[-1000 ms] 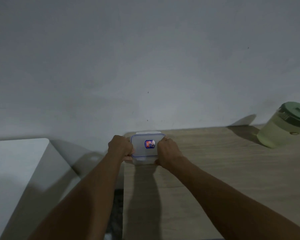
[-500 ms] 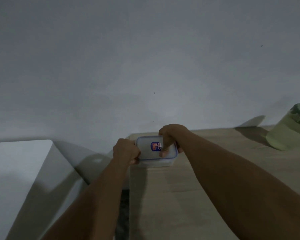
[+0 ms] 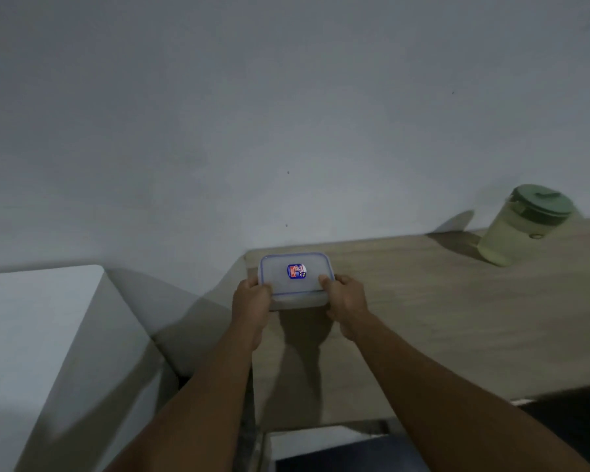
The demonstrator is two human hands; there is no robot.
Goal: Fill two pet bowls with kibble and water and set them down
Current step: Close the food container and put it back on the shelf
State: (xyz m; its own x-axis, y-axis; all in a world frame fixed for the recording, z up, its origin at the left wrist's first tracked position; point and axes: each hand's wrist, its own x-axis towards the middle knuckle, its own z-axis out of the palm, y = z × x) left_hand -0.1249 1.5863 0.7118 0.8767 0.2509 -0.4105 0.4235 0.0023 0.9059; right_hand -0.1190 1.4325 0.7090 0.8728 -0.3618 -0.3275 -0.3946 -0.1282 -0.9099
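Observation:
A clear plastic container (image 3: 295,282) with a blue-rimmed lid and a small blue and red sticker is at the back left corner of the wooden table (image 3: 423,318). My left hand (image 3: 251,299) grips its left end, thumb on the lid. My right hand (image 3: 344,298) grips its right end the same way. Its contents cannot be made out through the lid. A pale green jug (image 3: 521,226) with a darker green lid stands at the back right, against the wall. No pet bowls are in view.
A white surface (image 3: 24,335) lies to the left of the table, with a dark gap between them. The grey wall rises right behind the table. A dark shape (image 3: 338,454) sits below the table's near edge.
My right hand has come off the top of the lid and moved to the container's right end. Both hands now hold it by its ends, nearer to me.

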